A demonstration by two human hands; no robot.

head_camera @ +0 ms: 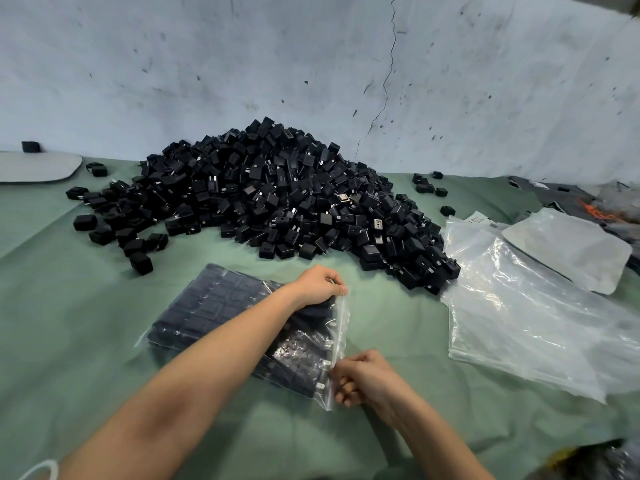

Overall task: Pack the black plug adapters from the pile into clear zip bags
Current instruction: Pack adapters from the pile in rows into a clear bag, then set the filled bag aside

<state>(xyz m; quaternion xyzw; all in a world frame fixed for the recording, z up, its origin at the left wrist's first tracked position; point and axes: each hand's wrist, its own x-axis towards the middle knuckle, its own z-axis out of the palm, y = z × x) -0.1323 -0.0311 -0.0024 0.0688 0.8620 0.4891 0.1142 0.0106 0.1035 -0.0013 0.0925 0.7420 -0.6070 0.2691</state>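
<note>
A large pile of black plug adapters [277, 192] lies on the green cloth against the wall. In front of it a clear zip bag [221, 306] lies flat, filled with rows of black adapters. My left hand [320, 285] pinches the far end of the bag's zip strip. My right hand [363, 375] pinches the near end of the same strip, its fingers curled around the plastic edge. My left forearm crosses over the filled bag and hides part of it.
A stack of clear zip bags [540, 320] lies to the right, with a grey flat pouch [575, 247] behind it. Loose adapters [138, 261] are scattered left of the pile. A grey tray [34, 166] sits far left. Green cloth [69, 323] covers the table.
</note>
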